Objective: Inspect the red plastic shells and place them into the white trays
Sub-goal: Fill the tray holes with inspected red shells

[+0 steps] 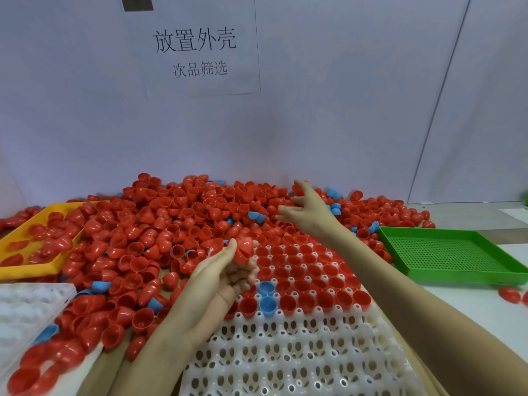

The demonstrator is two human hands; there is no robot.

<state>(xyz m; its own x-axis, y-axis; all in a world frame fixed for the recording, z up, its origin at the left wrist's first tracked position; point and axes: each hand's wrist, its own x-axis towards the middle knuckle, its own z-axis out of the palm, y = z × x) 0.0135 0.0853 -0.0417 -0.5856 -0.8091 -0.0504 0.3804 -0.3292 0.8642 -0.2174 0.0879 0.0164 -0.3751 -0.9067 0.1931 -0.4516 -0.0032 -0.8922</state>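
Over the far rows of the white tray (285, 358), your left hand (225, 270) is cupping a red shell (245, 248), with thumb and fingers curling round it just above the filled pockets. Your right hand (308, 208) is reaching out over the pile of red shells (171, 221) with its fingers spread wide and gripping nothing yet. Several far rows of the tray are already sitting full of red shells, while the near rows are lying open.

Two blue shells (267, 297) are sitting among the red ones in the tray, and more blue pieces are hiding in the heap, so you are risking seating the wrong colour if you grab by feel. Since your eyes are following the reaching hand, the shell you are holding could drop skewed across a pocket or go in uninspected. The pile is crowding the tray's far edge, and a sweep of your forearm could knock loose shells into the empty pockets.

Around you, a yellow tray (20, 270) on the left is holding more red shells, a green mesh tray (457, 252) is waiting on the right, and a second white tray (25, 307) is lying at the near left. A paper sign (197, 50) is hanging on the pale wall behind the table.
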